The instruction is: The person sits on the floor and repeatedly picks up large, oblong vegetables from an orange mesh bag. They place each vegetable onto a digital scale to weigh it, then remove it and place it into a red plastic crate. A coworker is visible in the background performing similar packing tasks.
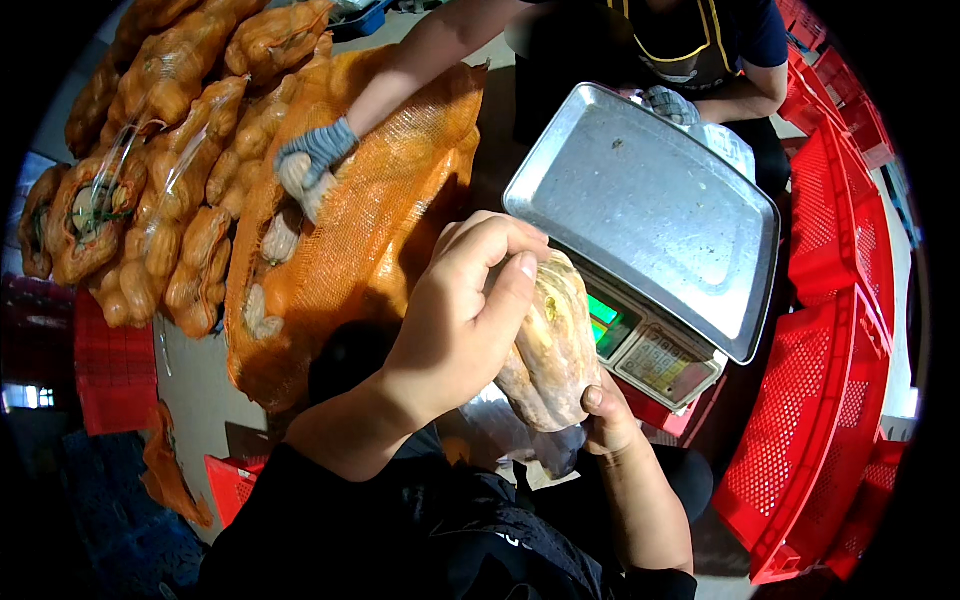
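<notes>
Hands, left [455, 310] and right [607, 420], clamp a clear bag of produce [552, 350], its contents blurred.

Head-worn fisheye, downward, close over hands [470, 310]

Steel-trayed weighing scale [650, 200], red crates [830, 400] at right — orange mesh sacks [350, 220], bagged ginger pile [170, 150] at left

right hand [610, 415] mostly behind clear bag [550, 345], bag's contents unclear
</notes>
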The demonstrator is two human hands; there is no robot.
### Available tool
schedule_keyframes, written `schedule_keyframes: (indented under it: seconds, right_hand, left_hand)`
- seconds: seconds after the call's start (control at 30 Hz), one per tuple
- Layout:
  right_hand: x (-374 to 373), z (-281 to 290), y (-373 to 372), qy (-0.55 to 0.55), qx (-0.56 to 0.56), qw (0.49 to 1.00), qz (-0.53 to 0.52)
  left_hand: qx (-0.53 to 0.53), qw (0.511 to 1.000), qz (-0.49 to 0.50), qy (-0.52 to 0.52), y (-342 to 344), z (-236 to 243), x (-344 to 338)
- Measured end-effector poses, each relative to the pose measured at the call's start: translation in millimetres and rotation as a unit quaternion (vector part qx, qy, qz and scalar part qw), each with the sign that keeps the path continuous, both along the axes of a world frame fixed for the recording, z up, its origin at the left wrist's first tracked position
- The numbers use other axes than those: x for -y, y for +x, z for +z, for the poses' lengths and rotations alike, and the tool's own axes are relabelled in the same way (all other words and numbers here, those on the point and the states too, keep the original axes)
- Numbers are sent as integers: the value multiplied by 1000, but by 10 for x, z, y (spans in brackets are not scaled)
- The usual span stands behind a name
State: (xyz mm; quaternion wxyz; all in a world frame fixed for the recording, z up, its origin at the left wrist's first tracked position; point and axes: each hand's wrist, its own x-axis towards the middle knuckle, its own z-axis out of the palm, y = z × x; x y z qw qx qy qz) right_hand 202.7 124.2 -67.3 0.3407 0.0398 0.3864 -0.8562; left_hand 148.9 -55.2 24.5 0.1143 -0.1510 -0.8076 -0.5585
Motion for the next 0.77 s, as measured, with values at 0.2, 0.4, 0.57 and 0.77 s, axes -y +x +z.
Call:
schedule_keyframes:
  seconds: [0.2,0.4,0.57,0.77]
  right_hand:
    - [3,51,-10,28,-53,996,-58]
    - [-121,218,62,309,-332,836,-308]
    - [-248,333,56,428,-573,601,-357]
    - [-170,270,247,145,-208,939,-234]
  left_hand:
    - [64,997,-29,43,10,37,7]
    - [221,883,-129,395,80,-79,-162]
    - [264,815,-219,466,17,-89,-237]
    - [276,776,-166,542,-105,-369,6]
